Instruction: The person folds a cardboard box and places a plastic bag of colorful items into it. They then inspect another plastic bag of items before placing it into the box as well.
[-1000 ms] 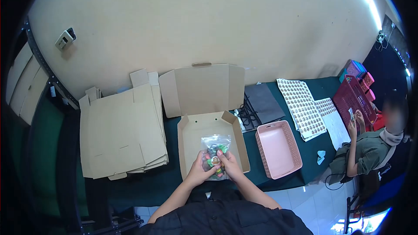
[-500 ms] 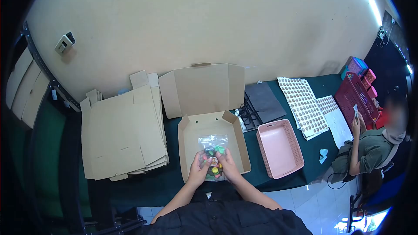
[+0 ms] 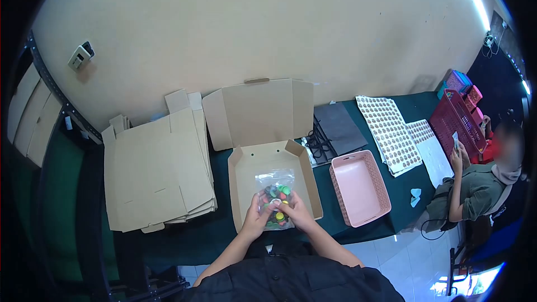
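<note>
- L hand [image 3: 255,218] gripping zip bag [image 3: 274,190], left side; R hand [image 3: 299,212] gripping same, right side. Both thumbs on front, close tog.
- Zip bag over near part of open box [image 3: 246,170], zip end twd wall [image 3: 235,28]; can't tell if touching box.
- Inside: small multicol. pcs [image 3: 281,216], incl. grn/yel/red.
- Box on desk [image 3: 404,193], lid [image 3: 260,109] up.
- Flat ctns [image 3: 151,173] stacked L of box.
- Pink bin [image 3: 358,190] R of box; blk bags [image 3: 342,128] behind.
- Sticker sheets [image 3: 389,134] further R.
- Co-worker [image 3: 475,190] far R, item in hands too small to ID.
</note>
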`<state>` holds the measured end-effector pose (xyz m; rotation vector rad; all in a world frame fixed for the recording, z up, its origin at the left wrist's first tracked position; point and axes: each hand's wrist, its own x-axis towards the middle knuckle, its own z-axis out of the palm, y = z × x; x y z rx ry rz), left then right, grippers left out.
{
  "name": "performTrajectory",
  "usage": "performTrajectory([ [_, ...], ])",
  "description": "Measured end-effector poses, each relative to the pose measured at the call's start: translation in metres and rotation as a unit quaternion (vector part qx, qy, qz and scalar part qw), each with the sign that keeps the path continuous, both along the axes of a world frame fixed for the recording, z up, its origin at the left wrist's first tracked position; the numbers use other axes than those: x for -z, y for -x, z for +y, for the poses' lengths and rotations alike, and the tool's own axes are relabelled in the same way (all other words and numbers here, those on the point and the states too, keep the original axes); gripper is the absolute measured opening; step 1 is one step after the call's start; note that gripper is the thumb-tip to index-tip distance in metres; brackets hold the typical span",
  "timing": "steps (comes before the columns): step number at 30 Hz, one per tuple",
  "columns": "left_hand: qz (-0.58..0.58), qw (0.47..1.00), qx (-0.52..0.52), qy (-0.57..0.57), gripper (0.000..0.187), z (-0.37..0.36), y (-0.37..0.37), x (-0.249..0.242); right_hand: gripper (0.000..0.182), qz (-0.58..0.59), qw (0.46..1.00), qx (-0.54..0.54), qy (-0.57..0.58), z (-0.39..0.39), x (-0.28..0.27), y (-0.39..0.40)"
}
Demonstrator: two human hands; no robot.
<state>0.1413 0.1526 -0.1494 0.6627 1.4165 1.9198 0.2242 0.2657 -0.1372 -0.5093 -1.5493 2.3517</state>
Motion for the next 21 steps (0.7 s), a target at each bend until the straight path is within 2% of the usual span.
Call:
performTrajectory([
  [1,0.052,0.998,0.019,0.003,0.045,0.0,-0.002,-0.006,0.033,-0.001,1.0,0.0,0.001,0.002,-0.001,0.001],
  [4,0.076,0.996,0.033,0.041,0.052,-0.002,-0.001,0.003,0.028,-0.023,1.0,0.013,0.001,0.004,-0.004,0.001],
  [7,0.021,0.997,0.067,-0.014,0.053,-0.003,-0.001,-0.001,0.025,-0.024,0.999,0.031,0.033,0.0,-0.002,0.001],
  [8,0.021,0.997,0.067,-0.015,0.053,-0.005,-0.001,-0.003,0.026,-0.011,0.996,0.033,0.085,0.001,0.002,0.003],
  [9,0.073,0.995,0.069,0.021,0.053,-0.007,-0.001,-0.005,0.027,0.002,0.99,0.035,0.137,0.002,0.004,0.003],
  [10,0.126,0.988,0.07,0.056,0.052,-0.008,-0.001,-0.006,0.027,0.001,0.99,0.034,0.137,0.002,0.003,0.002],
  [11,0.125,0.988,0.069,0.057,0.052,-0.006,-0.001,-0.006,0.029,-0.019,0.993,0.025,0.114,0.002,-0.003,0.001],
  [13,-0.007,1.0,0.005,0.009,0.046,-0.001,-0.003,-0.003,0.03,-0.039,0.995,0.017,0.092,-0.001,-0.005,0.0],
  [15,0.006,1.0,-0.008,0.004,0.041,0.0,0.0,0.005,0.032,-0.024,0.999,-0.006,-0.028,-0.006,0.0,-0.002],
  [19,0.003,1.0,-0.031,-0.003,0.037,0.0,-0.001,0.01,0.034,-0.019,0.999,-0.026,-0.004,-0.001,0.007,-0.003],
  [21,-0.001,1.0,-0.028,-0.005,0.038,-0.003,0.0,0.014,0.037,0.01,0.994,-0.025,0.106,0.001,0.009,-0.004],
])
